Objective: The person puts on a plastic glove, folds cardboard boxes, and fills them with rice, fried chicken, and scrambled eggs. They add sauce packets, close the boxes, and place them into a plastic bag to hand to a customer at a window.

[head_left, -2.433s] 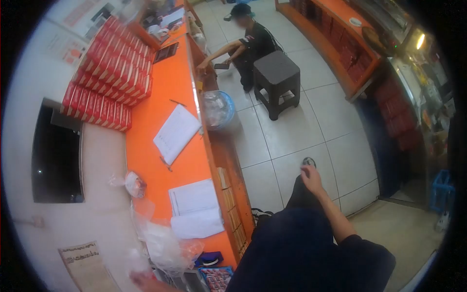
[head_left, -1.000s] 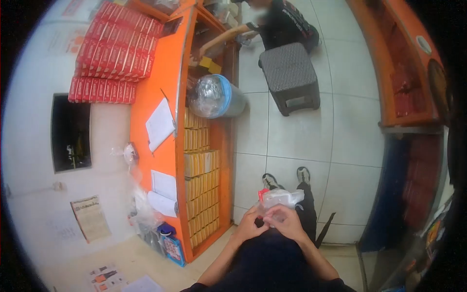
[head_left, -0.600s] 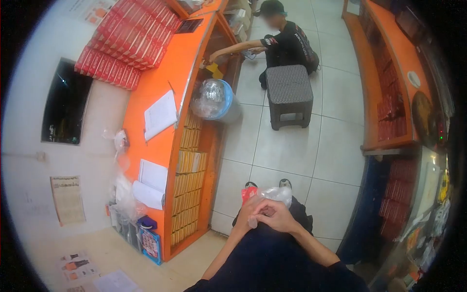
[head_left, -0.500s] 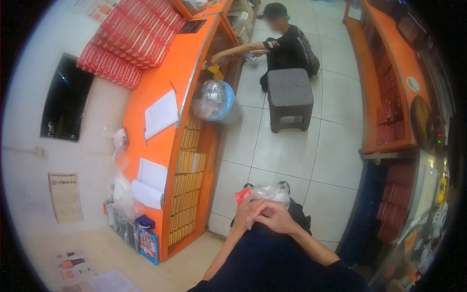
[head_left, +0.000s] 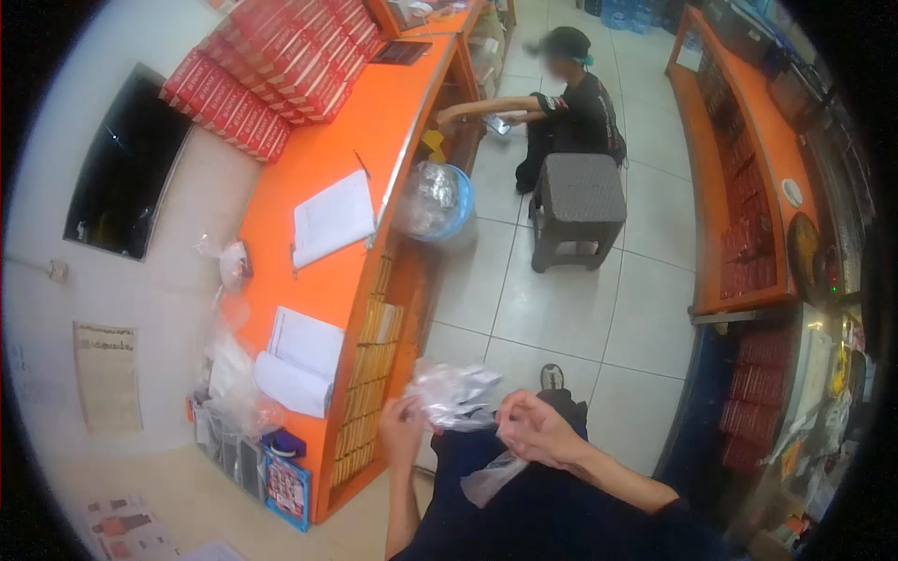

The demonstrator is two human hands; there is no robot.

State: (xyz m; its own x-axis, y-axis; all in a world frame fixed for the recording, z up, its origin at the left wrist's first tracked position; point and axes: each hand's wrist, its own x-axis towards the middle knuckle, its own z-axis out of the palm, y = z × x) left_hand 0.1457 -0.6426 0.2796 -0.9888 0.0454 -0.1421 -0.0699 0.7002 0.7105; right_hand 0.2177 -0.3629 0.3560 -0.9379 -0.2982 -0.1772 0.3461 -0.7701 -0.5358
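Observation:
My left hand [head_left: 403, 426], fingers closed, pinches the edge of a crinkled, shiny clear plastic bag [head_left: 456, 393] in front of my body. Close to the other side of that bag is my right hand [head_left: 541, 430], thumb and fingers pressed together. From beneath the right hand a limp piece of clear plastic [head_left: 492, 480] hangs down against my dark clothing. The right fingertips cover the upper end of this piece.
On my left runs an orange counter [head_left: 271, 206] with open notebooks [head_left: 335, 215] and stacked red boxes [head_left: 229, 107]. Ahead on the tiled floor stand a grey stool [head_left: 580, 187] and a blue bucket [head_left: 460, 210]. A person [head_left: 580, 107] crouches beyond, reaching into the shelves.
My hands, together over the plastic before, have come apart; the left moved leftward with the bag, and a clear piece now hangs from the right. The view has shifted slightly.

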